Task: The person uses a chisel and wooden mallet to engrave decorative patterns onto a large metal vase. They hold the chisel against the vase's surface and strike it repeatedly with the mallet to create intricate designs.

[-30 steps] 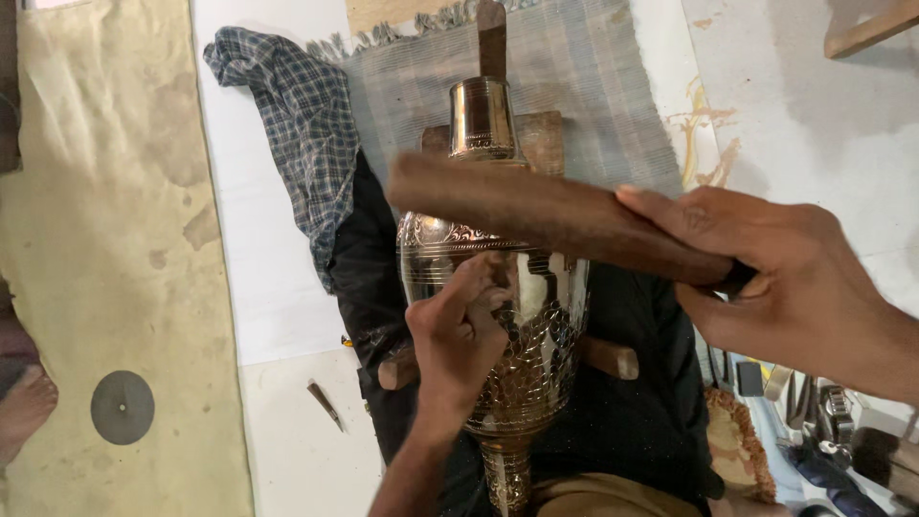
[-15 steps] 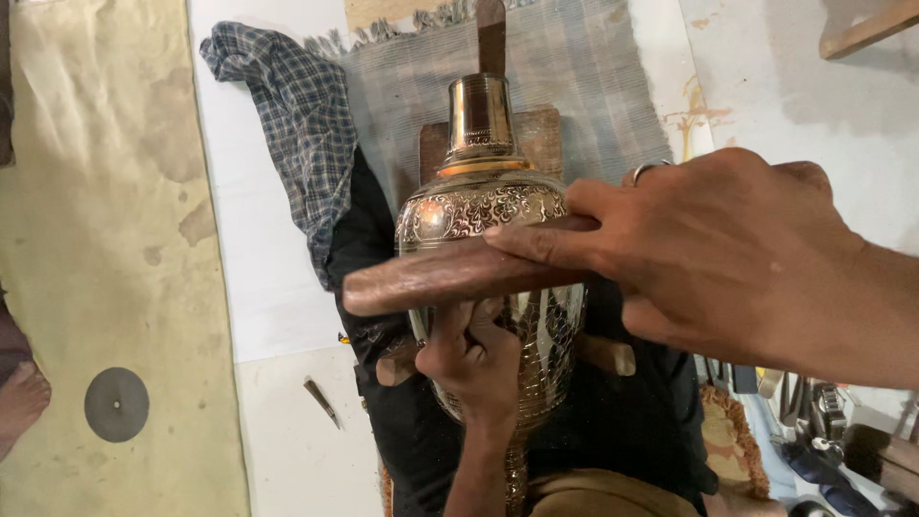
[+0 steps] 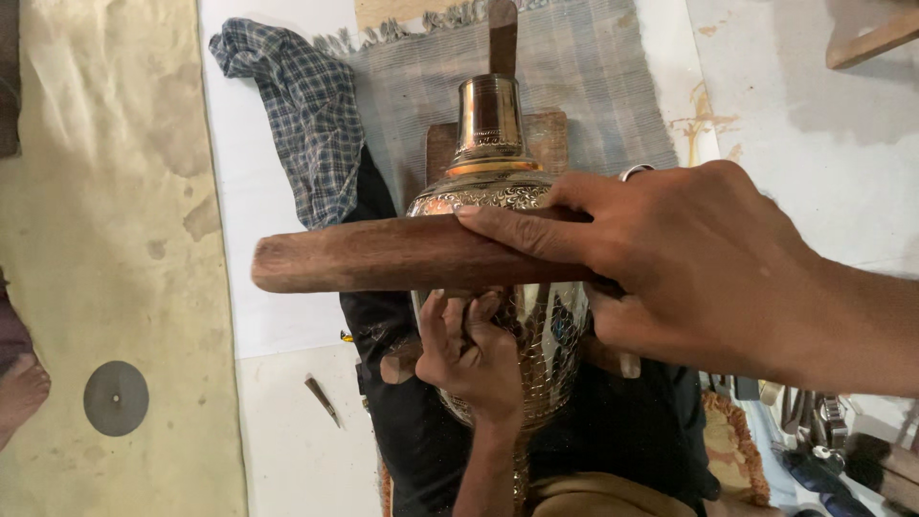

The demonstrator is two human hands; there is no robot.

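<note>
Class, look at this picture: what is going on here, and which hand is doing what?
A person is working on an engraved brass vase that lies on dark cloth on the floor. The right hand grips a brown wooden stick, held crosswise over the vase's body. The left hand is pressed against the vase just under the stick, fingers bunched as if pinching a small tool, which cannot be made out. A checked cloth lies beside the vase.
</note>
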